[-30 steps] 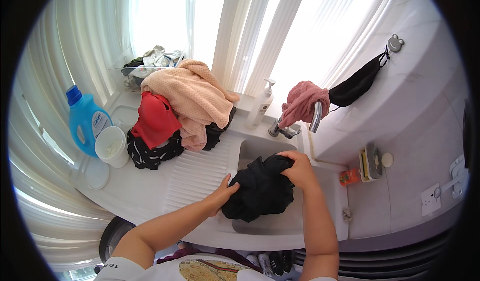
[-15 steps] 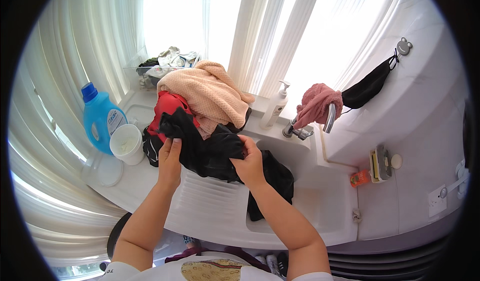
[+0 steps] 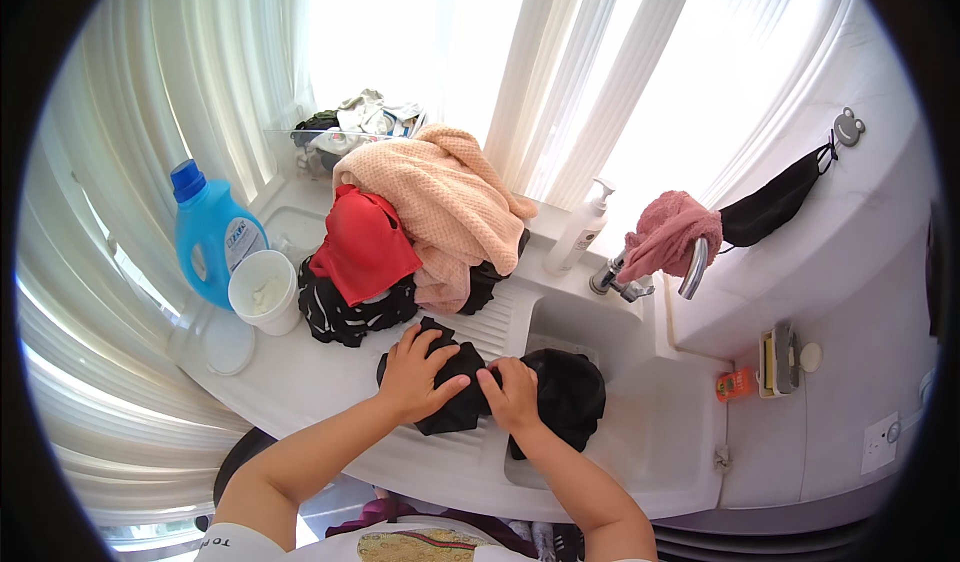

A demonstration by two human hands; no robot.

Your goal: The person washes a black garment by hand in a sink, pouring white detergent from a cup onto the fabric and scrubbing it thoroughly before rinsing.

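A black garment [image 3: 570, 400] lies bunched partly on the ribbed washboard and partly in the basin of the white sink [image 3: 640, 412]. My left hand [image 3: 412, 374] rests on its left part, fingers spread over the fabric and thumb apart. Close beside it, my right hand [image 3: 514, 394] has its fingers curled and gripping the cloth where the washboard meets the basin. Behind my hands sits a pile with a red garment [image 3: 367, 245], a black-and-white patterned cloth [image 3: 345, 312] and a peach waffle-textured towel [image 3: 440, 197].
At the left stand a blue detergent bottle [image 3: 210, 232], a white tub [image 3: 264, 290] and a round white lid [image 3: 229, 347]. A pump bottle [image 3: 580, 230] stands behind the basin. A pink cloth [image 3: 675, 232] hangs over the faucet [image 3: 692, 270]. A clear bin [image 3: 318, 154] holds more clothes.
My hands have brought the black garment down from beside the pile onto the washboard. My left hand has spread its fingers over it. The red garment is more fully visible.
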